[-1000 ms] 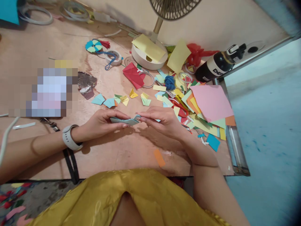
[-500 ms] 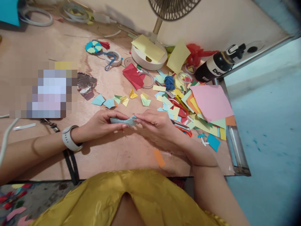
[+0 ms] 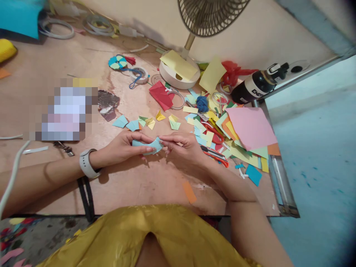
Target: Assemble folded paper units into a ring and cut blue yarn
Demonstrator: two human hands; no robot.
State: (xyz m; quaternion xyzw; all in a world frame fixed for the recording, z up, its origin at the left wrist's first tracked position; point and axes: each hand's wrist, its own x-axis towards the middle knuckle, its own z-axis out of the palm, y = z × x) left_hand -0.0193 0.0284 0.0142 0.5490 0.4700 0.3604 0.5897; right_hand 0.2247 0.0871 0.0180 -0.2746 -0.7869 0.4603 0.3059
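Note:
A small light blue piece of paper, bent along its length, is held above the table between both hands. My left hand pinches its left part, thumb on the near face and fingers behind. At the paper's right end, the thumb and fingertips of my right hand are closed on its corner. Just beyond the hands lies a row of small folded paper pieces: light blue ones, a pale yellow one, an orange-yellow one and a green-and-yellow one.
Right of my hands lie paper scraps, red-handled scissors, a cutter and pink paper. Behind stand a fan and a black bottle. An orange strip lies near the front edge. A blurred-out device sits left.
The light blue paper has tilted so that more of its face shows. Both hands keep hold of it. The whole view has shifted slightly, with the table things appearing lower and further right.

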